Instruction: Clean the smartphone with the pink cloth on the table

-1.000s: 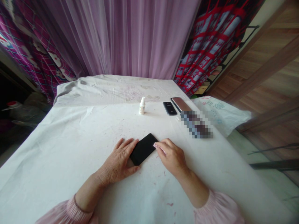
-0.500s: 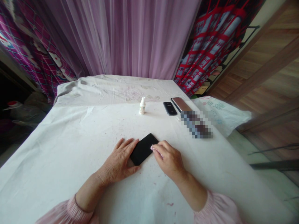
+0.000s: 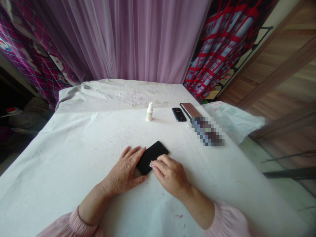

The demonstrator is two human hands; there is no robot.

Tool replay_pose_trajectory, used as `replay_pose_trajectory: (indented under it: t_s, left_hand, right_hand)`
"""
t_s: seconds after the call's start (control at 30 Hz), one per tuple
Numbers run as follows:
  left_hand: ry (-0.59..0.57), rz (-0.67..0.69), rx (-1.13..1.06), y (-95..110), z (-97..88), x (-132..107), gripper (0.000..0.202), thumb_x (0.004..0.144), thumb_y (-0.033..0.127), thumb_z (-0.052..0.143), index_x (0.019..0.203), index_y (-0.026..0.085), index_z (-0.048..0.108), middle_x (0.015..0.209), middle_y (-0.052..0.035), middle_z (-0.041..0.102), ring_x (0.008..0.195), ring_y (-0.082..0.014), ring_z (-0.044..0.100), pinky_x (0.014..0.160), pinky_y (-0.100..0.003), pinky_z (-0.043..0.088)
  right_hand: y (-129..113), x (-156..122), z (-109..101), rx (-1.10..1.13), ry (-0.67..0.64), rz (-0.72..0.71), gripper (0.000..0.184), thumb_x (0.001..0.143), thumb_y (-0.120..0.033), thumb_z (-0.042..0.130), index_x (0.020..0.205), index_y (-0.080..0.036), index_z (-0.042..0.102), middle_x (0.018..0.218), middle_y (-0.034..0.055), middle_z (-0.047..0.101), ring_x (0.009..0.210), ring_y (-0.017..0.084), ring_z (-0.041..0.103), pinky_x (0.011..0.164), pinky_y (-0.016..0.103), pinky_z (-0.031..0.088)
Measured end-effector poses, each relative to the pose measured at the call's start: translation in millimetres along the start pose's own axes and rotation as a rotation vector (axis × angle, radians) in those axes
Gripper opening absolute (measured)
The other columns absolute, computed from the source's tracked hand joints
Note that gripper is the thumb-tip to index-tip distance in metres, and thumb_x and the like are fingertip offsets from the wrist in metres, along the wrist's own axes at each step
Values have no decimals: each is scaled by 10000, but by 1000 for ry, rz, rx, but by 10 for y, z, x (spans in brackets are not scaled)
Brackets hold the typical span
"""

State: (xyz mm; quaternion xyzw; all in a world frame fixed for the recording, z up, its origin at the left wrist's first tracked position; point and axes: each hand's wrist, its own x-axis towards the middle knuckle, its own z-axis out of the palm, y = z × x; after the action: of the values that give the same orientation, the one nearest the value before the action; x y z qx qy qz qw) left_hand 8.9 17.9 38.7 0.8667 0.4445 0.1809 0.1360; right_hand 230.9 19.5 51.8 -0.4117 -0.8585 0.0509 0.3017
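A black smartphone [image 3: 153,154] lies face up and slanted on the white-covered table. My left hand [image 3: 124,171] rests flat at its near-left end, thumb along one edge and index finger along the other, gripping it in place. My right hand [image 3: 170,172] is closed, pinching a small pinkish-white cloth [image 3: 151,164] against the dark screen near the lower edge. Most of the cloth is hidden inside the fingers. Beyond the phone stands a small white spray bottle [image 3: 149,112], upright and touched by neither hand.
At the back right lie a small dark phone [image 3: 178,114], a rose-coloured phone [image 3: 191,110] and a pixelated object [image 3: 207,131]. A plastic bag [image 3: 234,120] sits past the table's right edge. Purple curtains [image 3: 148,39] hang behind the white tablecloth [image 3: 74,158].
My right hand has slid the cloth left and towards me across the screen, from near the right edge to the lower part. My left hand and the phone stay about where they were.
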Motion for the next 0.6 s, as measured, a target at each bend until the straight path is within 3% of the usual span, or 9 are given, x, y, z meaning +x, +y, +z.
replay_pose_trajectory:
  t_s: [0.37,0.6]
  left_hand:
    - [-19,-7,2,12,-41,10,944,845,481,630,1540,238,40,1471,-156,462,1385,-340,377,1147,-610,208]
    - [-27,-11,5,14,-36,14,928,849,483,616,1535,228,47,1477,-163,451,1390,-335,369,1149,-609,202]
  right_hand:
    - [350,6,-90,-51,74,173,205,950,-228,514,935,-227,718,863,33,683,749,131,656,696,215,470]
    - [446,0,-93,-67,80,233,181,936,-224,540,952,-231,720,893,28,691,785,135,667,720,213,472]
